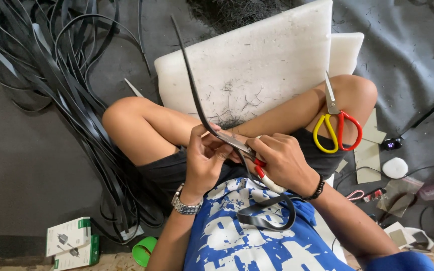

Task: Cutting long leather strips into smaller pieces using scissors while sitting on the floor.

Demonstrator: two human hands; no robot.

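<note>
Over the lap: both hands meet just above the crossed legs, in front of the white foam pad (257,60).
Left hand: the left hand (204,158) is curled closed around a black rubber strip (193,83), thumb and fingers pinching it where it reaches the blade.
Right hand: the right hand (282,158) is clenched around a cutting tool (247,150) with a red and white handle — its metal blade lies against the strip, pointing up and to the left toward the left hand's fingertips.
Strip, long axis: from the pinch it rises in a gentle bow up and to the left, ending near the top of the view over the foam pad.
Strip, lower end: below the hands it drops onto the blue and white shirt (237,236) and curls into a flat loop.
Spare scissors: a pair of scissors with one yellow and one red ring (336,125) rests on the right knee, blades pointing up — untouched by either hand.
Left side: a large tangle of black strips (61,75) lies on the dark floor beside the left knee.
Wrists: a metal watch (184,203) on the left, a dark bead bracelet (319,186) on the right.
</note>
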